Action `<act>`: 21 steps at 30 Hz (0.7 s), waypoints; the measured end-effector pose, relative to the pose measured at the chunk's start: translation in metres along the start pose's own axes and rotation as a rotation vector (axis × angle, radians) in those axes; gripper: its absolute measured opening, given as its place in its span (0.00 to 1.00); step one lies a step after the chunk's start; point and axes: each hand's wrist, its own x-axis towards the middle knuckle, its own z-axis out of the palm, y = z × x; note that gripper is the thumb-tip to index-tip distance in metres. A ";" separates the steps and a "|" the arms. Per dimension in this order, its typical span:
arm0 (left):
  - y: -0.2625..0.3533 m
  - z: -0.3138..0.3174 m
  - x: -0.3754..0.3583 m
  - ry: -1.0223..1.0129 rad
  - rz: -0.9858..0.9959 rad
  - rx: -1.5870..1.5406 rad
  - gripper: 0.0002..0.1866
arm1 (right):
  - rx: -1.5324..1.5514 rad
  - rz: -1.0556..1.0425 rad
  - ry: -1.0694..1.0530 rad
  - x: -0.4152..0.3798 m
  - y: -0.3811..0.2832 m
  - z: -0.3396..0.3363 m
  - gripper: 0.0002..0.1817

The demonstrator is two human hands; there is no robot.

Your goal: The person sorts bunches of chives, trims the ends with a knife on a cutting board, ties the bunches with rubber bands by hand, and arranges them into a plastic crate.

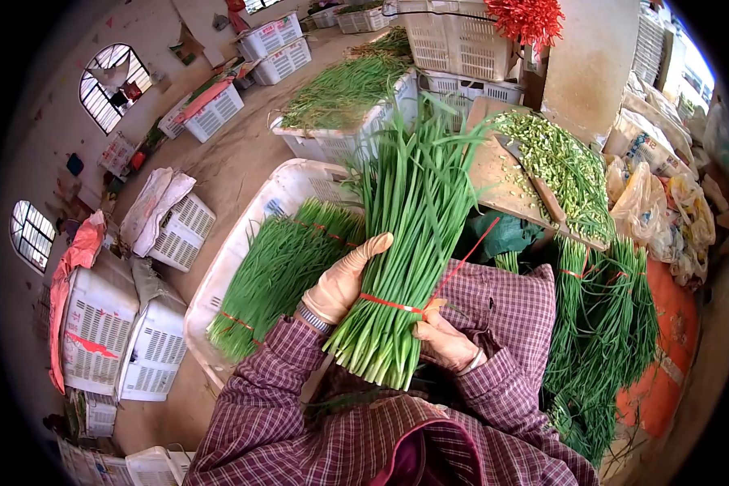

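A large bunch of green stalks [417,194] lies slanted over my lap, its pale cut ends towards me. Around its lower part runs a red tie [390,303], with a loose end sticking up to the right. My gloved left hand [344,279] is wrapped round the bunch's left side, thumb on top. At the right side of the tie, my right hand [447,338] has its fingers closed on the red tie near the stalks. Just left of the bunch, a white basket [206,312] holds more tied green bundles [279,271].
A board [494,174] with chopped pieces and a knife [547,190] is at the upper right. Tied bunches [603,324] lie right of my lap. Crates [300,146] stand ahead and left [101,320]; plastic bags [652,202] are far right.
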 end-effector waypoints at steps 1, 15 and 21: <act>-0.001 -0.006 0.001 -0.072 -0.039 -0.078 0.25 | -0.314 0.027 -0.010 0.006 -0.009 -0.006 0.36; -0.020 -0.041 -0.026 0.105 0.191 0.073 0.27 | 0.245 -0.309 0.571 0.075 -0.047 0.009 0.23; -0.023 -0.045 -0.043 0.158 0.174 0.111 0.24 | 0.447 -0.247 0.599 0.069 -0.038 -0.019 0.11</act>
